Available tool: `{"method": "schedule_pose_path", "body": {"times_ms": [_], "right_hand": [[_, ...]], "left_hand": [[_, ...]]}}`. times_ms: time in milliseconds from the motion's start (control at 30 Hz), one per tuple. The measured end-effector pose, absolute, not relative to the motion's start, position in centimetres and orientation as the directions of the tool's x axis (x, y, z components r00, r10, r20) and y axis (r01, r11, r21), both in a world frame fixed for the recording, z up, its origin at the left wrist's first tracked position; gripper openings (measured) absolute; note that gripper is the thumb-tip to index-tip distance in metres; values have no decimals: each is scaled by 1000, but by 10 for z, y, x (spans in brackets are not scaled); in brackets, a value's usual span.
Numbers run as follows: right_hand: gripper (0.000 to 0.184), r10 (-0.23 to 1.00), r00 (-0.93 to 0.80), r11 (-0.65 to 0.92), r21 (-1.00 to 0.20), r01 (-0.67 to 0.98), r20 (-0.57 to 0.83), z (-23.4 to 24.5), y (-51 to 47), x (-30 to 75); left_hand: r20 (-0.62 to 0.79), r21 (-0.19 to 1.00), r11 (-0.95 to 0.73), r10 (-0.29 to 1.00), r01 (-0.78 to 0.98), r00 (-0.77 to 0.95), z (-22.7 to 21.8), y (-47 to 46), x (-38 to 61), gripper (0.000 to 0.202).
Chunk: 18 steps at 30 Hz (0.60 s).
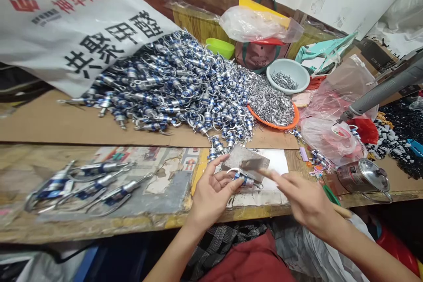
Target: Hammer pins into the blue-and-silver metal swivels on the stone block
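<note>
One silver-and-blue metal swivel clip (243,179), pinched in fingertips of left hand (211,196) over grey metal plate (246,160); right hand (306,202), blurred, fingers extended, apparently empty, index reaching the clip; matching heap (172,79) behind

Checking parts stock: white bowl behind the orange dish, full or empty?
Partly filled: the white bowl holds a small heap of silver metal parts, with bare inner wall showing.

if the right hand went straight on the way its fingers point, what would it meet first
Most likely the blue-and-silver clip pinched in the left hand, just ahead of the right hand over the grey metal plate. The right hand is blurred, so depth is unsure.
</note>
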State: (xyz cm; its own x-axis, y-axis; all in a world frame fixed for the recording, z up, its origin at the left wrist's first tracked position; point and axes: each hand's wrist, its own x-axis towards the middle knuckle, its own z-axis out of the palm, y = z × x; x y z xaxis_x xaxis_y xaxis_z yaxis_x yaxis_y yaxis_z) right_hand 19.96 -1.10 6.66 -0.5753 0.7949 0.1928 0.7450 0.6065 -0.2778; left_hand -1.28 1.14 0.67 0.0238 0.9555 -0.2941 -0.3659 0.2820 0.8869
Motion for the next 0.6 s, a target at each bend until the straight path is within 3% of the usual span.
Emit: {"method": "schedule_pose_path", "body": {"times_ms": [67, 200, 333, 400, 467, 533, 600], "right_hand": [[64, 808, -574, 589, -229, 775, 136, 62, -12, 200], [64, 819, -554, 574, -235, 784, 149, 57, -13, 196], [49, 886, -446, 457, -401, 794, 125, 44, -4, 209], [45, 941, -305, 337, -488, 805, 146, 31, 4, 230], [46, 977, -192, 214, -504, 837, 96, 19, 12, 254], [44, 988, -155, 142, -446, 884, 7, 11, 17, 272], [38, 988, -155, 150, -341, 928, 12, 10, 24, 275]], "left_hand": [[-297, 880, 282, 955, -381, 20, 8, 12, -13, 77], [-309, 873, 289, 951, -392, 14, 10, 13, -12, 79], [-314, 869, 292, 949, -399, 10, 11, 12, -11, 79], [-325, 877, 304, 946, -371, 7, 11, 9, -12, 63], [-329, 894, 321, 944, -312, 26, 10, 6, -14, 39], [-303, 923, 301, 953, -238, 30, 8, 4, -16, 24], [-220, 958, 216, 976, -187, 0, 6, 2, -17, 18]]}}
